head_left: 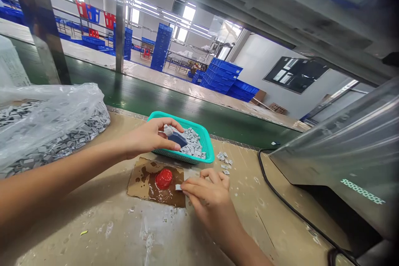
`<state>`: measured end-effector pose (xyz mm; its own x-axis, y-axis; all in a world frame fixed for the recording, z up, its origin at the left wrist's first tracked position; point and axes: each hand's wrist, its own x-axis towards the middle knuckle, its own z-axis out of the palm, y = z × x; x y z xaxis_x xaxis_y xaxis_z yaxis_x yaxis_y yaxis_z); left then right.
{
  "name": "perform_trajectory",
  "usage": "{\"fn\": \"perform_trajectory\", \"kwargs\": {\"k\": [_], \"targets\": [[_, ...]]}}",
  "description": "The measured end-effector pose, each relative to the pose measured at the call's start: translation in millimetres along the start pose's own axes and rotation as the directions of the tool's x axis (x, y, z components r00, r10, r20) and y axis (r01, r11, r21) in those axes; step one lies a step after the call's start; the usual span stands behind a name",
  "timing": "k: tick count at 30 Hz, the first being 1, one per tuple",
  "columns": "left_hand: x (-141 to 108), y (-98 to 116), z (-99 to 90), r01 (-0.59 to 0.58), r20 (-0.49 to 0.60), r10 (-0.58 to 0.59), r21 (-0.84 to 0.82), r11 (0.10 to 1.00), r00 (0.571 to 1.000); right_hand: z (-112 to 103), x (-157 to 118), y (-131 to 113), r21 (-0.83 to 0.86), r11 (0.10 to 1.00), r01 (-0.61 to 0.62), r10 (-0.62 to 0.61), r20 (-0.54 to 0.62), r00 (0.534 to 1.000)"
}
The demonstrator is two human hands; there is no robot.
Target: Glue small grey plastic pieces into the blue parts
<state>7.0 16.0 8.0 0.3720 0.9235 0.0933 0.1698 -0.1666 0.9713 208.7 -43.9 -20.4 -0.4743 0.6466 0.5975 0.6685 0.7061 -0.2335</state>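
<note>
My left hand (156,134) is closed on a dark blue piece with a light grey end (177,137), held over a turquoise basket (208,143). Inside the basket lie many small grey plastic parts (193,143). Lower down, my right hand (208,193) pinches a small pale grey part (178,187) between thumb and fingers, at the right edge of a wet piece of cardboard (140,187). On that cardboard stands a small red cap or cup (163,178), shiny with liquid. What it contains I cannot make out.
A clear plastic bag (71,112) full of grey parts sits at the left. Several loose grey parts (224,162) lie right of the basket. A black cable (280,199) runs beside a metal housing (349,153). Behind is a green conveyor belt (137,93), with stacked blue crates (221,75) beyond.
</note>
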Motion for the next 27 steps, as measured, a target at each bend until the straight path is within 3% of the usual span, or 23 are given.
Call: {"fn": "perform_trajectory", "kwargs": {"k": [4,8,12,14,18,27], "targets": [[2.3,-4.7,1.1,-0.104,0.038,0.102,0.076,0.992,0.994,2.2,-1.8,2.3,-0.043,0.998,-0.039,0.038,-0.021,0.999],[0.5,-3.4,2.0,-0.186,0.019,0.185,0.168,0.968,0.983,-5.4,2.7,2.5,-0.053,0.999,0.011,-0.009,0.038,0.999],[-5.4,1.0,7.1,-0.321,-0.001,0.341,0.328,0.888,0.940,-18.9,20.7,-1.2,0.177,0.969,-0.174,0.188,-0.069,0.980],[-7.9,2.3,10.2,-0.331,0.010,0.348,0.329,0.884,0.938,-22.9,30.9,-3.1,0.280,0.940,-0.194,0.235,-0.117,0.965],[-12.2,4.0,15.2,-0.309,0.012,0.328,0.369,0.876,0.945,-21.1,41.4,-4.3,0.289,0.936,-0.201,0.254,-0.160,0.954],[-18.9,12.2,21.4,-0.325,0.028,0.344,0.406,0.854,0.939,-12.9,36.9,-1.2,0.357,0.909,-0.218,0.266,-0.093,0.959]]}}
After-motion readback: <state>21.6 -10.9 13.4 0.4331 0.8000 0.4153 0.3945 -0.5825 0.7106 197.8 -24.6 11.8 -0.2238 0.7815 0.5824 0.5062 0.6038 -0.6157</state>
